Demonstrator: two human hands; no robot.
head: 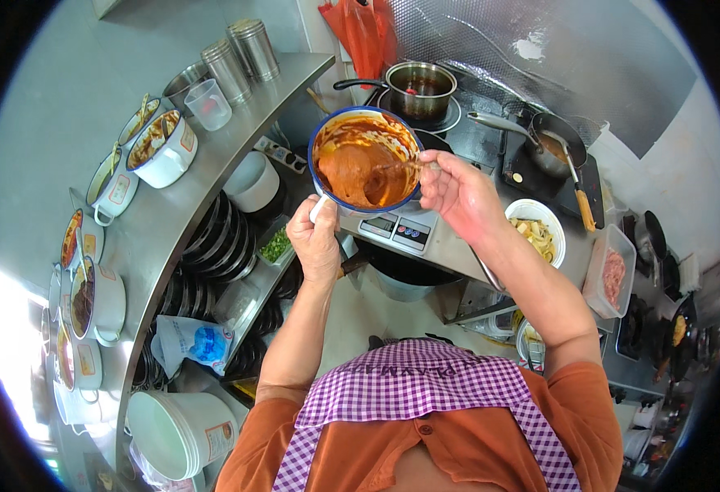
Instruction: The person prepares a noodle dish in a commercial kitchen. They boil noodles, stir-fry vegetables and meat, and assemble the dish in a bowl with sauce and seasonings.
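A white enamel mug with a blue rim (314,136) is held up, tilted towards the camera, and thick red-brown sauce (360,172) lies inside and smears its wall. My left hand (317,240) grips the mug's handle from below left. My right hand (458,190) pinches a spoon (424,166) at the mug's right side; the spoon's lower end is in the sauce, coated and hard to make out. Just below the mug, a digital kitchen scale (399,230) lies on the steel counter.
Enamel pots (172,154) with food line the steel shelf (209,160) at left. A saucepan (423,101) and another pan (557,147) sit on cooktops ahead. At right are a bowl of sliced vegetables (535,230) and a tub of minced meat (612,273).
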